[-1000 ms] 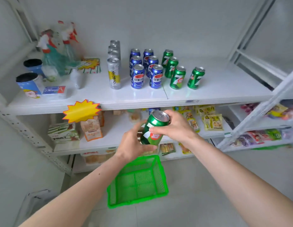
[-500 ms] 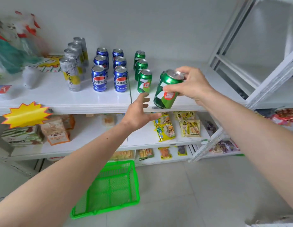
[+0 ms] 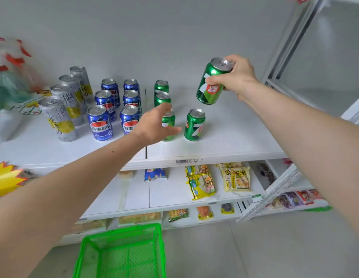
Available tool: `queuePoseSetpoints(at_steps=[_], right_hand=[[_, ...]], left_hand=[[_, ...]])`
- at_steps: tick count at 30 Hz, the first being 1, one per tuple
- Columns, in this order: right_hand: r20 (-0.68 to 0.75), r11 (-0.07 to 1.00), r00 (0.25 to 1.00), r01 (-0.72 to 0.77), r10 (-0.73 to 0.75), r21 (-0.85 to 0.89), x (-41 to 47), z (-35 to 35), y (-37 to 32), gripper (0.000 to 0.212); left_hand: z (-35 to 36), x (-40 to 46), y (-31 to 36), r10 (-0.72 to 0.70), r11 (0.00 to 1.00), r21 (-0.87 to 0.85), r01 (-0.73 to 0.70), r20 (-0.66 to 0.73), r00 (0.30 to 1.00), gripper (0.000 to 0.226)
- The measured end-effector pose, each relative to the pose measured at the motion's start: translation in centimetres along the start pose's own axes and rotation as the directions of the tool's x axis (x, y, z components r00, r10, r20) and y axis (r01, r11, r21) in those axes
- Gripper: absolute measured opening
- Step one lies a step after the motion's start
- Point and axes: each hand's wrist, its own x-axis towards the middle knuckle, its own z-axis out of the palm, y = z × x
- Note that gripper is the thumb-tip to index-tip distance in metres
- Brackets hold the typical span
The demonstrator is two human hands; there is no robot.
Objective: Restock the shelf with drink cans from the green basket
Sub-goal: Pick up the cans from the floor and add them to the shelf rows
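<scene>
Right hand [image 3: 237, 77] grips one green 7-Up can [image 3: 211, 83], tilted, above the white shelf [image 3: 234, 145]. Left hand [image 3: 156, 125] hovers, fingers spread, holding nothing. Standing on shelf: four 7-Up cans [image 3: 194, 125], six blue Pepsi cans [image 3: 99, 123], four tall silver cans [image 3: 57, 119]. Green basket [image 3: 122, 251] on floor below.

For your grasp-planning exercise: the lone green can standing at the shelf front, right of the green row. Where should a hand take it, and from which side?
Take the lone green can round its mid-body, coming from the front or right. It stands upright and its round wall suits a wrap. Bare shelf lies to its right; the left hand and green row crowd its left.
</scene>
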Motion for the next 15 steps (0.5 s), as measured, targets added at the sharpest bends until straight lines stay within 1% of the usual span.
queuePoseSetpoints(at_steps=[2,3,9,11,15], right_hand=[[0.017,1.000,1.000,-0.001,0.001,-0.001,2.3,0.3,0.3,0.098],[0.032,1.000,0.999,0.001,0.000,-0.005,3.4,0.5,0.5,0.094],[0.167,1.000,0.986,-0.009,0.014,-0.027,8.2,2.8,2.7,0.058],[0.218,0.999,0.976,-0.012,0.019,-0.036,9.4,3.9,3.8,0.054],[0.304,0.995,0.952,0.009,0.023,-0.103,11.2,6.6,6.5,0.055]], left_hand=[[0.1,1.6,0.4,-0.013,0.999,0.038,0.013,-0.013,1.000,0.079],[0.2,2.4,0.7,-0.019,0.998,0.056,0.020,-0.020,1.000,0.079],[1.7,6.6,1.8,-0.048,0.985,0.164,0.057,-0.055,0.997,0.083],[2.6,7.7,2.0,-0.065,0.980,0.181,0.079,-0.079,0.995,0.083],[4.0,9.3,1.7,-0.093,0.970,0.213,0.116,-0.116,0.989,0.083]])
